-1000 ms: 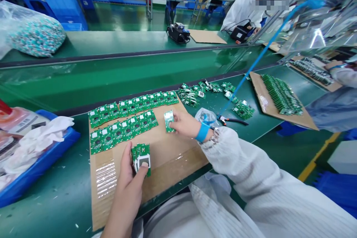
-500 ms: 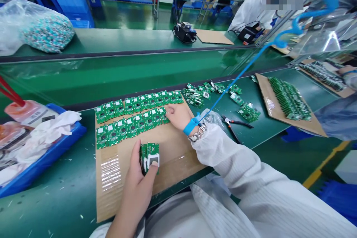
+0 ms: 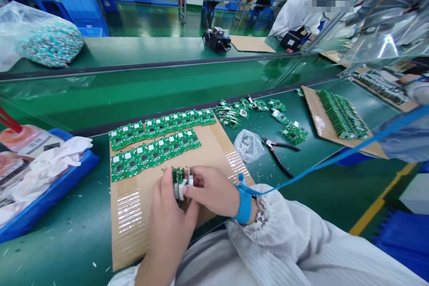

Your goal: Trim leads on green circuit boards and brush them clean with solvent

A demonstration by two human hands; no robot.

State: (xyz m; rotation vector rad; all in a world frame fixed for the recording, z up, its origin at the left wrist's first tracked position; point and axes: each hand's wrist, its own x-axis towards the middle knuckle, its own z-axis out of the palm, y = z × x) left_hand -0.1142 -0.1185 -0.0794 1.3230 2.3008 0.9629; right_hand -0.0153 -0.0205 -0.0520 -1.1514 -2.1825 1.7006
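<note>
Left hand [image 3: 169, 228] and right hand [image 3: 211, 192] together, pinching a small stack of green circuit boards [image 3: 178, 182] above the cardboard sheet [image 3: 144, 194].
Beyond, I see two laid-out rows of boards [image 3: 154, 147], a loose scatter of boards [image 3: 231, 114] off the sheet, wire cutters [image 3: 278, 149], then a dense batch of boards [image 3: 342, 114]; fingers hide the stack, so its white part is hard to judge.

The left hand [image 3: 167, 228] and right hand [image 3: 211, 191] cover most of the green circuit boards [image 3: 178, 177] between them, so their number cannot be told, and a white part [image 3: 180, 190] shows only in slivers. What lies inside the clear plastic bag [image 3: 248, 146] is too small to make out.
</note>
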